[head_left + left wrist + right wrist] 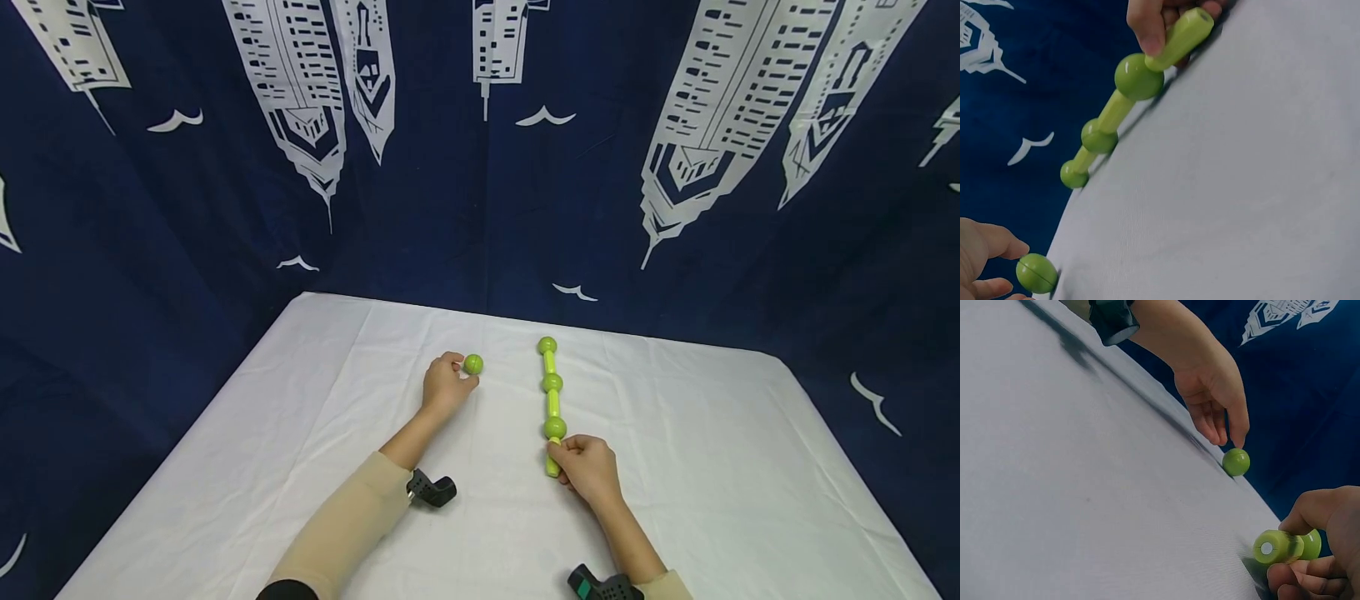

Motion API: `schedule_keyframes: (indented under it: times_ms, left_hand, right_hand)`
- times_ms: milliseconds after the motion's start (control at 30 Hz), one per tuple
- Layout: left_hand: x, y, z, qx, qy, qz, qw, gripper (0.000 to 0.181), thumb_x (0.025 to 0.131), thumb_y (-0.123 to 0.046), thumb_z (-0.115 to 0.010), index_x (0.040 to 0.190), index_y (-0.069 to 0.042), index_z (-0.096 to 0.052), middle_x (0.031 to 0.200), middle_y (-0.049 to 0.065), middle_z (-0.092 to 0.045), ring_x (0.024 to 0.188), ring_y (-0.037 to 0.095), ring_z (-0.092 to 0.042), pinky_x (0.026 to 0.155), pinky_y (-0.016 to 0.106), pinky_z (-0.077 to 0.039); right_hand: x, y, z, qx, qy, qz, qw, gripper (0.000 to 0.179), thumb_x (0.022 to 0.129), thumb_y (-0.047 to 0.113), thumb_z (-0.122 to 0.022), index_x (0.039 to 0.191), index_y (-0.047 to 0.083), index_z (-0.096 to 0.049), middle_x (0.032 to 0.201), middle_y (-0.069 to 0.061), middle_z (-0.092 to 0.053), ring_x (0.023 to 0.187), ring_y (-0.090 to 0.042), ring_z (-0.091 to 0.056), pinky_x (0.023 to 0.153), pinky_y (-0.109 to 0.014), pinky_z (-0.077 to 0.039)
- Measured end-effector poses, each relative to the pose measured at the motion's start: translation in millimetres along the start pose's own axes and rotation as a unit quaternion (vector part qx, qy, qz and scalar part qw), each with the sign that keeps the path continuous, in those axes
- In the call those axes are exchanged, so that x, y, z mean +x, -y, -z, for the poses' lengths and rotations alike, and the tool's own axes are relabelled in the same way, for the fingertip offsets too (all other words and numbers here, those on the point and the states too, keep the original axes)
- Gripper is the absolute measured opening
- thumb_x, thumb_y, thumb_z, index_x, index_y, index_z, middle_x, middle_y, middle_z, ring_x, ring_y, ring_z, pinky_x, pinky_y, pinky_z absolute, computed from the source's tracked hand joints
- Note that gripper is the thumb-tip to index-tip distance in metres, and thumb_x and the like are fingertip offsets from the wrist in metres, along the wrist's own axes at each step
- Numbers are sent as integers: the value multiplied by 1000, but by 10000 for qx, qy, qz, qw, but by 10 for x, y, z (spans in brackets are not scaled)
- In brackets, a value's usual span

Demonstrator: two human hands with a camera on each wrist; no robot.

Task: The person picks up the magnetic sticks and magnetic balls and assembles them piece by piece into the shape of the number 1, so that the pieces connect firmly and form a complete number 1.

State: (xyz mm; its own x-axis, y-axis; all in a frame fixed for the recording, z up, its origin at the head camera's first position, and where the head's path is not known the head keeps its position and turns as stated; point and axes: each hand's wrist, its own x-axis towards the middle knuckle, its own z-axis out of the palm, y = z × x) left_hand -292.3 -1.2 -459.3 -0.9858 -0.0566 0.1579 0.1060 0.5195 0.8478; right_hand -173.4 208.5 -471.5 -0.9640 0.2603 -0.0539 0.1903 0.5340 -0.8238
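Observation:
A chain of green balls (pixel 552 382) joined by lighter yellow-green rods lies lengthwise on the table. My right hand (pixel 591 471) pinches the nearest rod (pixel 1180 39) between thumb and fingers; a pale round spot shows on its free end in the right wrist view. To the left of the chain, a single green ball (pixel 473 364) rests on the cloth. My left hand (pixel 446 387) is at that ball with its fingers spread around it. One fingertip touches or nearly touches the ball in the left wrist view, while the other fingers stand apart from it.
A white cloth (pixel 315 400) covers the table. Behind it hangs a dark blue curtain (pixel 480 200) with white building and bird prints. Black wrist devices (pixel 433 489) sit on both forearms.

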Motion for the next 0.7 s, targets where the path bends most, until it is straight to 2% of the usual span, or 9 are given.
schedule_keyframes:
  times_ms: [200,367,700]
  left_hand:
    - [125,45,-72,290,136,-108,9994,54,76,-10,-79,124,6,-58,109,19,-59,100,32,-57,88,43,-46]
    - [194,80,-144,348,174,-157,9991,60,76,-12,-80,128,5,-56,116,21,-58,109,35,-56,94,44,-44]
    - [238,89,-221,252,62,-161,9995,59,76,-14,-82,127,3,-57,112,17,-58,105,33,-57,93,42,-44]
  right_hand:
    - [57,-10,2,1,0,65,10000,19,85,16,-66,78,-2,-66,52,-2,-56,44,-12,-53,42,-23,-43]
    - [101,-2,-7,-25,-8,108,9999,20,85,16,-66,76,-1,-66,52,-2,-56,44,-12,-52,42,-23,-42]
    - [171,23,-38,113,-33,108,9999,19,85,15,-68,77,-2,-67,52,-2,-56,43,-11,-51,41,-22,-42]
